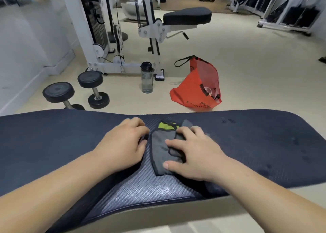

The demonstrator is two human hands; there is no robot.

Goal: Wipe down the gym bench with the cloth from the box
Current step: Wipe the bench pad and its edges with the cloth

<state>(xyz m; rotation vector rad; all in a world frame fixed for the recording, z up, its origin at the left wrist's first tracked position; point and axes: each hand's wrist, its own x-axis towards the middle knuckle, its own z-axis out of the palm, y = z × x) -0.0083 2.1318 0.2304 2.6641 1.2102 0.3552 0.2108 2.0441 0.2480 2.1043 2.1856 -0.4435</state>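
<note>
Matt padding, soft cloth, clear plastic

The desk [255, 144] wears dark matt mesh-like padding with a greyer carbon-weave panel at 6 o'clock; the cloth [160, 149] is soft grey fabric with dark stitched edging; the water bottle [147, 78] at 12 o'clock is clear glossy plastic; the dumbbells [77, 91] at 10 o'clock look dull black.

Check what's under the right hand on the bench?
The right hand presses flat on a folded grey cloth with a green patch, lying on the bench. What the palm itself covers is hidden.

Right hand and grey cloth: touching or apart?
Touching. The head view shows the right hand pressed flat on the grey cloth on the bench.
</note>
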